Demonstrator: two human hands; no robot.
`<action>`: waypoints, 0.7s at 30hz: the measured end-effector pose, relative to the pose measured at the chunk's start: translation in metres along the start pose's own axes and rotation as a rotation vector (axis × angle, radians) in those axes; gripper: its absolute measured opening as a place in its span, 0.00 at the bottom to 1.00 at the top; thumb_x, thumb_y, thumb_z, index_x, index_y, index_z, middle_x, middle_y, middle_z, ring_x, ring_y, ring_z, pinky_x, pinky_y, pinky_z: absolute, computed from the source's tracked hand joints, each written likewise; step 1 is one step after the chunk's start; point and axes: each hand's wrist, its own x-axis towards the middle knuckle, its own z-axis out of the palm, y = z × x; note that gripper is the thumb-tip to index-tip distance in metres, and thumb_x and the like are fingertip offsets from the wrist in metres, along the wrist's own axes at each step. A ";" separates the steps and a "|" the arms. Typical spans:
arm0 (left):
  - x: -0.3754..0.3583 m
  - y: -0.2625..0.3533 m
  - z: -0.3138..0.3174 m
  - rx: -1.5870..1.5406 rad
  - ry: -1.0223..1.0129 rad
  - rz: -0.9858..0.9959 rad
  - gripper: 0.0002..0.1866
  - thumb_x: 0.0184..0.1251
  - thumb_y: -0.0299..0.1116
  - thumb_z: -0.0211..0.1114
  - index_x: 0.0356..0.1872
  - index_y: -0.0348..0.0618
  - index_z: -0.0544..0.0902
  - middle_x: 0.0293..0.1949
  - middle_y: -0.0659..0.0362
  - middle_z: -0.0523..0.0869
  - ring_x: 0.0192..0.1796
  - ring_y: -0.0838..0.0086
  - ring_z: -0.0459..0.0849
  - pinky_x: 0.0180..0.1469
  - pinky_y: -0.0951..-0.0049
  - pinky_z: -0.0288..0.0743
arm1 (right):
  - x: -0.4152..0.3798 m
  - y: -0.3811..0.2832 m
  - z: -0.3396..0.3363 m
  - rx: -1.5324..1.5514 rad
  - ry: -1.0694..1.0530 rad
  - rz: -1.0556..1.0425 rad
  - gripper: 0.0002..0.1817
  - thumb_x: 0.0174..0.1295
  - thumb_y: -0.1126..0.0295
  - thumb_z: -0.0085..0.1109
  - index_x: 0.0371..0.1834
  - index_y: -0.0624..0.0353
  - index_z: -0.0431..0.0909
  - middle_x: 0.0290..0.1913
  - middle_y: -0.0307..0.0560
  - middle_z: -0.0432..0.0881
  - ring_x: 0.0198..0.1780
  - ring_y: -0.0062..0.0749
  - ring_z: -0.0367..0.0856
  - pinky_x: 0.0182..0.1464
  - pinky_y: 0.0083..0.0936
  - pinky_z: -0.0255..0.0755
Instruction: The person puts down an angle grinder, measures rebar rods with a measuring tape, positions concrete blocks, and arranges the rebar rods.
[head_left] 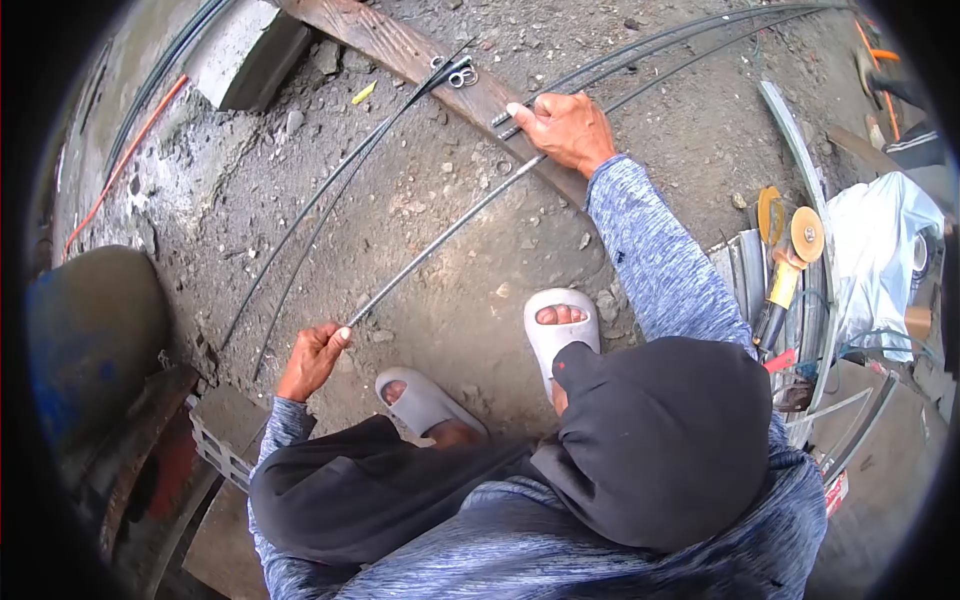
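Note:
My left hand is closed round the near end of a thin steel rod, low on the left. The rod slants up to the right, passing beneath my right hand, and seems to continue to the upper right. Over a wooden plank, my right hand is closed round steel rods; two short rod ends stick out past its thumb. How many rods its fingers hold is hidden. Small metal rings and the tips of other dark rods lie on the plank, left of my right hand.
An angle grinder rests at the right, by metal strips and a white plastic bag. A concrete block stands upper left, near an orange-red rod. A large dark rounded object and a hollow block sit at the left.

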 end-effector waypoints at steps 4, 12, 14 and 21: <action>0.003 0.002 0.001 -0.047 -0.021 -0.131 0.27 0.81 0.52 0.63 0.31 0.35 0.84 0.19 0.63 0.73 0.27 0.79 0.71 0.31 0.66 0.67 | 0.020 0.012 0.019 0.005 0.156 -0.179 0.40 0.69 0.26 0.51 0.50 0.58 0.82 0.56 0.54 0.82 0.58 0.49 0.77 0.64 0.45 0.70; -0.003 0.045 -0.025 -0.061 -0.175 -0.285 0.28 0.81 0.54 0.62 0.33 0.36 0.89 0.15 0.63 0.72 0.21 0.78 0.71 0.26 0.67 0.66 | 0.029 0.011 0.041 -0.028 0.120 -0.254 0.44 0.70 0.25 0.45 0.63 0.57 0.78 0.58 0.53 0.81 0.65 0.47 0.73 0.75 0.50 0.49; -0.008 0.065 -0.041 -0.065 -0.216 -0.321 0.27 0.81 0.53 0.62 0.33 0.36 0.90 0.15 0.63 0.72 0.21 0.78 0.72 0.26 0.67 0.67 | 0.029 0.009 0.040 -0.035 0.117 -0.235 0.43 0.70 0.26 0.46 0.64 0.57 0.77 0.57 0.52 0.82 0.64 0.47 0.74 0.75 0.50 0.49; -0.021 0.180 -0.093 0.077 -0.178 -0.358 0.26 0.82 0.46 0.62 0.29 0.32 0.88 0.15 0.55 0.75 0.22 0.73 0.75 0.29 0.63 0.70 | 0.030 0.008 0.041 -0.016 0.118 -0.211 0.36 0.68 0.34 0.56 0.62 0.56 0.77 0.56 0.49 0.83 0.62 0.44 0.75 0.70 0.48 0.53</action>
